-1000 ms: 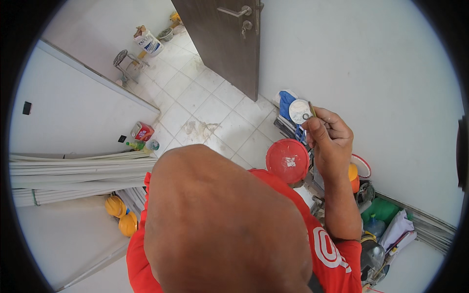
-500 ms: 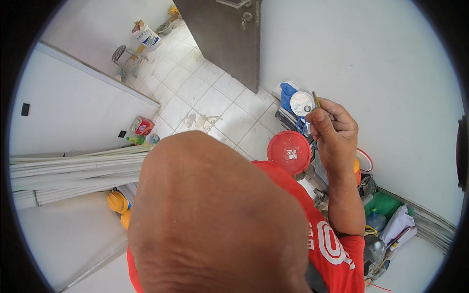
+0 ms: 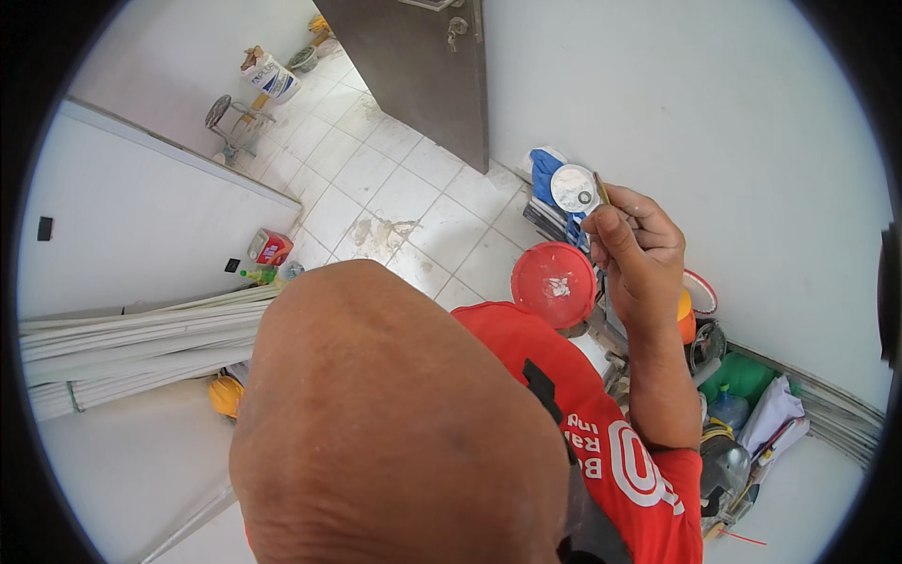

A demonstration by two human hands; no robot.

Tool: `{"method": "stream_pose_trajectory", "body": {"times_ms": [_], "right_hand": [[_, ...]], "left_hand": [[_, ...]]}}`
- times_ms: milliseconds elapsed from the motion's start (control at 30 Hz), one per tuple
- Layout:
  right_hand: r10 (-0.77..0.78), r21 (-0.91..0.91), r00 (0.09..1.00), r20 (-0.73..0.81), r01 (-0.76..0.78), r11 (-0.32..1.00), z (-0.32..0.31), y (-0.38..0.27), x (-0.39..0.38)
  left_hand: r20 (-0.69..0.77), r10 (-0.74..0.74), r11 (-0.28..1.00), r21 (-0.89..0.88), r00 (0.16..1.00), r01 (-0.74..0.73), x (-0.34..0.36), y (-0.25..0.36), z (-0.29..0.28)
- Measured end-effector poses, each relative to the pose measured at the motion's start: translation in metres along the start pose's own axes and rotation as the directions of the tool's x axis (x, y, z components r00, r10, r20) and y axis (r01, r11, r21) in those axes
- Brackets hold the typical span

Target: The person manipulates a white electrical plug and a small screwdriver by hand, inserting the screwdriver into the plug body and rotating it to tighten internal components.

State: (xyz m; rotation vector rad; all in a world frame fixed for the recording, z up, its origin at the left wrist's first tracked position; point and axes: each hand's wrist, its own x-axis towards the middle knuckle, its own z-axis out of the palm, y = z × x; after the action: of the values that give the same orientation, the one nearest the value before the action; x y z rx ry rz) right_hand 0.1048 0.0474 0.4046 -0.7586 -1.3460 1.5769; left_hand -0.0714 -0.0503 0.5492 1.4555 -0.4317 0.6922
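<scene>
The right hand (image 3: 641,246) pinches a thin stick (image 3: 599,188) between thumb and fingers, above the right edge of the tiled floor (image 3: 418,230). I cannot tell the left hand's state.

red shirt (image 3: 507,329), short right sleeve (image 3: 678,470) | white lettering (image 3: 584,444), rounded white emblem (image 3: 616,465) | black strap (image 3: 542,385)
</scene>
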Motion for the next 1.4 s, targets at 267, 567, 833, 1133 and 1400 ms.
{"method": "stream_pose_trajectory", "body": {"times_ms": [267, 567, 833, 1133, 1400], "right_hand": [[0.027, 0.024, 0.999, 0.020, -0.028, 0.999, -0.007, -0.022, -0.022], [-0.306, -0.381, 0.950, 0.067, 0.308, 0.872, 0.010, -0.044, -0.031], [-0.428, -0.548, 0.897, 0.111, 0.415, 0.726, 0.019, -0.050, -0.018], [-0.429, -0.568, 0.897, 0.105, 0.408, 0.714, 0.022, -0.043, -0.009], [-0.389, -0.529, 0.919, 0.054, 0.357, 0.770, 0.026, -0.039, -0.006]], "left_hand": [[-0.206, 0.025, 0.982, -0.178, 0.978, -0.062, -0.008, 0.009, -0.041], [-0.920, 0.059, 0.908, -0.111, 0.387, -0.403, -0.065, -0.081, -0.089], [-0.968, 0.086, 0.963, 0.020, 0.234, -0.269, -0.065, -0.103, -0.084], [-0.989, 0.081, 0.996, 0.076, 0.125, -0.050, -0.058, -0.103, -0.078], [-0.997, 0.062, 0.996, 0.065, 0.047, 0.061, -0.055, -0.098, -0.075]]}}
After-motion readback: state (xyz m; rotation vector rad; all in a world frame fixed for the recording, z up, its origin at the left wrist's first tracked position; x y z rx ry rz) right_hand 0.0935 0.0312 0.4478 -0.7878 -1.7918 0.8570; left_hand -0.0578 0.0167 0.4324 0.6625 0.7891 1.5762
